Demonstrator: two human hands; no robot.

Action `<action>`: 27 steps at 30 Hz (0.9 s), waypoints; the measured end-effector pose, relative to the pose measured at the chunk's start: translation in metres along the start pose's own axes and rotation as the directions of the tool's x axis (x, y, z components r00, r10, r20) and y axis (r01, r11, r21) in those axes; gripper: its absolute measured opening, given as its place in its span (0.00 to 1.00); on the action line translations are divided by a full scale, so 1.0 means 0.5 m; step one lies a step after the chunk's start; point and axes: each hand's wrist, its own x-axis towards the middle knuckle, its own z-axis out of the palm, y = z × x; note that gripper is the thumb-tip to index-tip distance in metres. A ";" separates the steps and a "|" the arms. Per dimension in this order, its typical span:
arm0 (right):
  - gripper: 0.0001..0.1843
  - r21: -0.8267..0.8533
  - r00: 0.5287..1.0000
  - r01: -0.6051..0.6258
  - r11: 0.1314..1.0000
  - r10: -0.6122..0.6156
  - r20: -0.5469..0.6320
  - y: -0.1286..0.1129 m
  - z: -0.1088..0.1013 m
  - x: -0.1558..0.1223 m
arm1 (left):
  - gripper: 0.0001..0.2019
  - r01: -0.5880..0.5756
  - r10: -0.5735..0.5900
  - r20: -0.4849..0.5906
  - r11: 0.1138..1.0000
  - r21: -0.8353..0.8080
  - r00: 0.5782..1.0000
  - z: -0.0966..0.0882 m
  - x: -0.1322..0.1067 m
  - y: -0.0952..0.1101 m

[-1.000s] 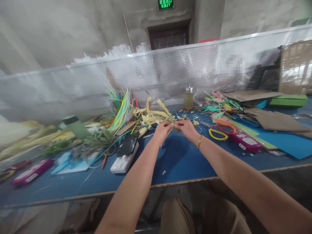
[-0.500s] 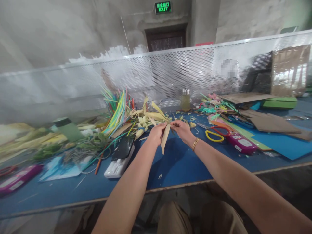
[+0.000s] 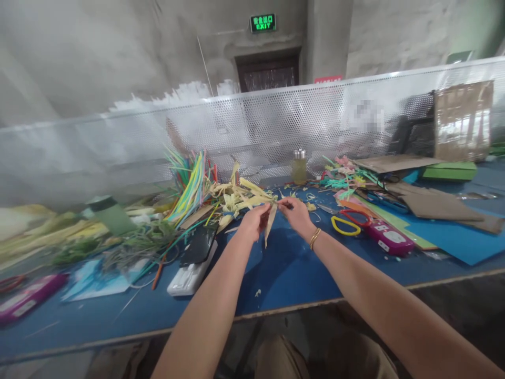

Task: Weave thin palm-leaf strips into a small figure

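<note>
Over the middle of the blue table, my left hand (image 3: 254, 221) is closed on a pale yellow, husk-like strip (image 3: 270, 223) whose end hangs down. Just to its right, my right hand (image 3: 294, 213), with a gold bracelet at the wrist, pinches with thumb and index finger close to the strip's top. What lies between those right fingertips is too small to make out. Right behind my left hand is a heap of similar pale yellow strips (image 3: 232, 202).
Left are coloured stems (image 3: 193, 184), a black phone (image 3: 198, 243) on a white case (image 3: 188, 276) and a green bottle (image 3: 112, 216). Yellow-and-red-handled scissors (image 3: 346, 225), a purple device (image 3: 389, 237) and cardboard (image 3: 442, 202) lie right. A glass jar (image 3: 299, 167) stands behind.
The hanging strip has turned and looks narrower. My right fingertips have shifted slightly right, a little apart from my left hand. The whole view has tilted up slightly.
</note>
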 end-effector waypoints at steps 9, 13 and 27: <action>0.07 -0.083 1.000 0.021 0.996 -0.020 0.009 0.005 0.001 0.003 | 0.16 -0.444 0.447 -0.088 0.894 0.051 0.890 0.001 0.018 -0.009; 0.07 -0.046 1.000 -0.022 0.999 0.023 0.009 0.012 0.007 0.002 | 0.15 -0.576 0.581 -0.136 0.814 0.079 0.803 0.005 0.018 0.001; 0.06 -0.148 0.998 -0.046 0.988 0.051 0.032 -0.008 0.006 -0.002 | 0.04 -0.570 0.667 0.060 0.583 0.579 0.743 -0.004 0.001 0.015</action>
